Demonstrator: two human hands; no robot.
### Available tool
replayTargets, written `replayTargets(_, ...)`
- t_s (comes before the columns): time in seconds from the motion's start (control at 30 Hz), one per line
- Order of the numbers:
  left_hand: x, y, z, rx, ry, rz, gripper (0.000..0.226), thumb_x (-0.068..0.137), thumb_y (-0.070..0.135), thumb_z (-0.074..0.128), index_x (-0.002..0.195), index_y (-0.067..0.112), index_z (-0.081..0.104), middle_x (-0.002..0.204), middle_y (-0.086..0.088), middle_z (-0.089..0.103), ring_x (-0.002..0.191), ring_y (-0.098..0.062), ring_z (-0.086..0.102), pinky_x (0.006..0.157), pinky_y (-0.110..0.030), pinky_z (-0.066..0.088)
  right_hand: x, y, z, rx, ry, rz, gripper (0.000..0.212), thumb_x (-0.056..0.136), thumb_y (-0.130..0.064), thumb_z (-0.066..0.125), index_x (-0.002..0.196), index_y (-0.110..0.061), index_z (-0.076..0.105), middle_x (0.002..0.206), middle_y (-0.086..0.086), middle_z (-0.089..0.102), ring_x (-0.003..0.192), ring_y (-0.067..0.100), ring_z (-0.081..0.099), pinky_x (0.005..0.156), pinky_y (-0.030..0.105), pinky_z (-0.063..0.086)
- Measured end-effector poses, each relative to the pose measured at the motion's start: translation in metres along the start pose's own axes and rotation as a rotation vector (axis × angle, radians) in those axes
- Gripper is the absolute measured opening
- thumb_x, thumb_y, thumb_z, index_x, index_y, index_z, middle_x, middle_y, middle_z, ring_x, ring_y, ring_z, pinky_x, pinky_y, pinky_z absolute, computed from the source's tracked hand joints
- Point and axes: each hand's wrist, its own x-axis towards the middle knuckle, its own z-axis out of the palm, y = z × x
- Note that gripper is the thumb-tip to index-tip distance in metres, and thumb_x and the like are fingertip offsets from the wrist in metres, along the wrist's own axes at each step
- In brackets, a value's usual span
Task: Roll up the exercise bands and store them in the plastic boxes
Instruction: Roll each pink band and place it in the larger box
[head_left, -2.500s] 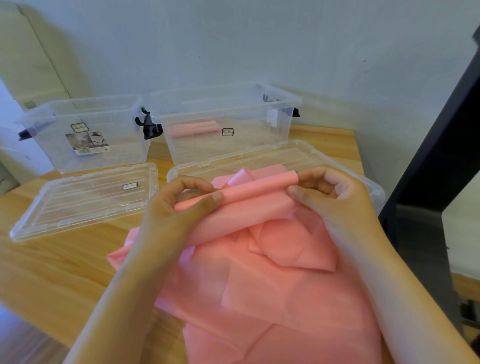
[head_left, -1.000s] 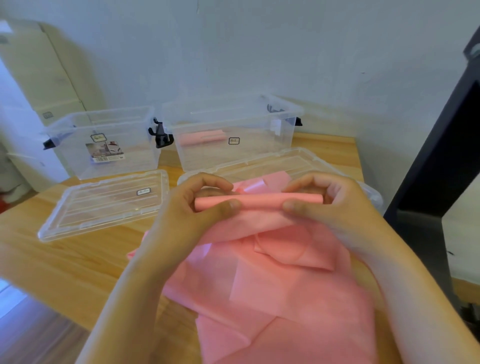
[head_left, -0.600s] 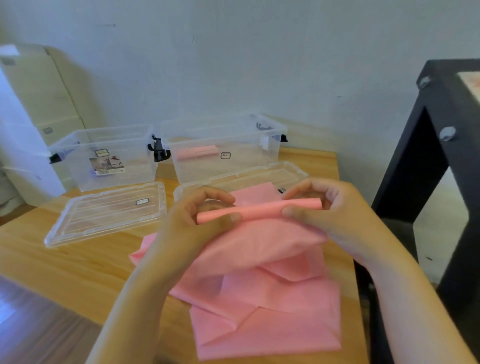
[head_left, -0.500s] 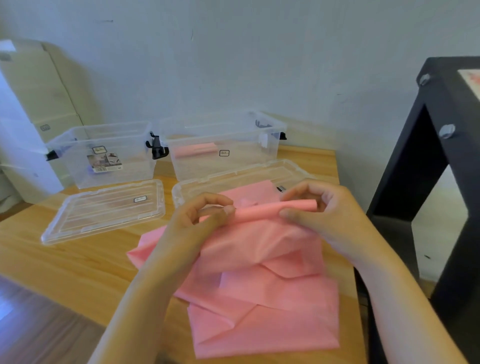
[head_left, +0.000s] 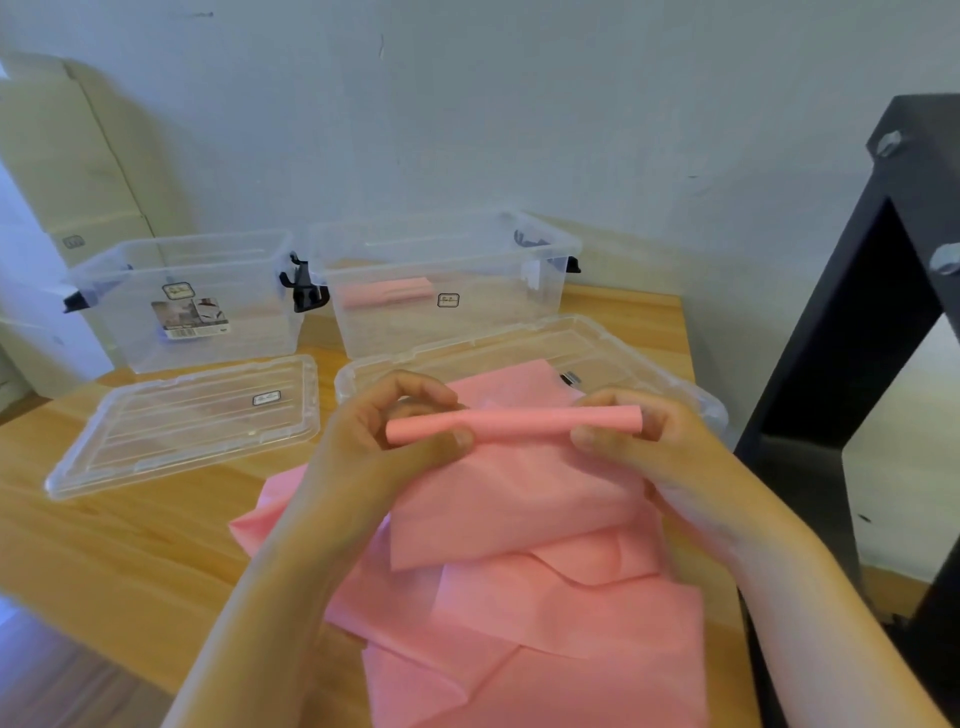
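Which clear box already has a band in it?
The right box, by the black frame: a rolled pink band lies inside. The left box, with the sticker, shows none.

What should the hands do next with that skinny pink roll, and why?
Probably turn the roll once over, winding in some of the pink band. The left hand and right hand each pinch an end of it. It looks thin, and most of the band lies unrolled and crumpled on the table.

Matt pink band (head_left: 519, 499), clear glossy plastic boxes (head_left: 447, 291) and lids (head_left: 182, 426), smooth wooden table (head_left: 104, 545).
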Motion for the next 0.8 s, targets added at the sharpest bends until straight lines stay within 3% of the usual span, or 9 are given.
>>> replayTargets(0.13, -0.002, 0.001, 0.000, 0.018, 0.012, 0.014, 0.025, 0.061, 0.016, 0.080, 0.079, 0.029, 0.068, 0.088, 0.002, 0.074, 0.073, -0.010, 0.066, 0.059, -0.017, 0.050, 0.003, 0.004, 0.004, -0.039, 0.038, -0.029, 0.014, 0.068, -0.025, 0.073, 0.075, -0.014, 0.070, 0.075, -0.001, 0.061, 0.070, 0.009, 0.054, 0.060, 0.013, 0.041)
replayTargets(0.2, -0.005, 0.002, -0.001, -0.011, -0.029, -0.037, 0.029, 0.059, 0.029, 0.083, 0.085, 0.031, 0.069, 0.089, 0.006, 0.071, 0.073, -0.012, 0.065, 0.059, -0.022, 0.050, 0.003, 0.003, 0.005, -0.038, 0.041, -0.063, 0.021, 0.067, -0.020, 0.082, 0.078, -0.010, 0.067, 0.075, 0.001, 0.059, 0.070, 0.008, 0.053, 0.061, 0.014, 0.040)
replayTargets(0.27, -0.008, 0.001, -0.001, 0.033, -0.068, -0.069, 0.034, 0.058, 0.043, 0.078, 0.089, 0.031, 0.070, 0.086, 0.007, 0.068, 0.071, -0.011, 0.062, 0.058, -0.023, 0.049, 0.004, 0.003, 0.005, -0.010, 0.047, -0.098, 0.020, 0.064, -0.018, 0.078, 0.078, -0.010, 0.066, 0.072, -0.003, 0.060, 0.070, 0.005, 0.053, 0.061, 0.012, 0.040)
replayTargets(0.43, -0.009, 0.000, -0.001, 0.096, -0.018, -0.024, 0.029, 0.057, 0.035, 0.082, 0.081, 0.031, 0.068, 0.090, 0.003, 0.072, 0.071, -0.013, 0.060, 0.063, -0.030, 0.047, 0.003, 0.003, 0.002, 0.006, 0.000, -0.076, 0.029, 0.064, -0.008, 0.082, 0.089, -0.009, 0.067, 0.076, -0.008, 0.063, 0.072, 0.002, 0.057, 0.064, 0.009, 0.044)
replayTargets(0.53, -0.010, -0.001, -0.002, 0.088, 0.002, -0.014, 0.032, 0.054, 0.031, 0.084, 0.082, 0.032, 0.067, 0.095, -0.004, 0.075, 0.073, -0.016, 0.063, 0.067, -0.033, 0.048, 0.003, 0.005, 0.002, -0.044, -0.013, -0.045, 0.025, 0.066, -0.021, 0.078, 0.089, -0.014, 0.071, 0.083, -0.008, 0.066, 0.077, 0.004, 0.058, 0.068, 0.012, 0.044)
replayTargets(0.6, -0.011, -0.002, -0.003, 0.078, -0.026, -0.030, 0.035, 0.054, 0.036, 0.082, 0.086, 0.031, 0.068, 0.099, -0.010, 0.073, 0.077, -0.019, 0.063, 0.069, -0.035, 0.047, 0.005, 0.006, 0.003, -0.047, 0.018, -0.069, 0.025, 0.066, -0.017, 0.082, 0.087, -0.010, 0.070, 0.079, -0.007, 0.065, 0.074, 0.004, 0.057, 0.066, 0.012, 0.043)
replayTargets(0.7, -0.011, -0.004, -0.001, 0.116, -0.065, -0.061, 0.039, 0.061, 0.049, 0.075, 0.093, 0.027, 0.069, 0.108, -0.016, 0.066, 0.080, -0.016, 0.060, 0.069, -0.034, 0.042, 0.006, 0.005, 0.005, 0.010, 0.046, -0.121, 0.022, 0.065, -0.009, 0.075, 0.085, -0.008, 0.066, 0.070, -0.012, 0.062, 0.068, 0.000, 0.055, 0.061, 0.009, 0.042)
replayTargets(0.8, -0.009, -0.004, 0.000, 0.166, -0.064, -0.045, 0.038, 0.061, 0.049, 0.074, 0.091, 0.026, 0.069, 0.101, -0.015, 0.068, 0.075, -0.014, 0.060, 0.066, -0.031, 0.043, 0.006, 0.005, 0.003, 0.002, 0.032, -0.135, 0.025, 0.062, -0.010, 0.078, 0.085, -0.014, 0.068, 0.075, -0.013, 0.063, 0.073, -0.001, 0.056, 0.064, 0.009, 0.043)
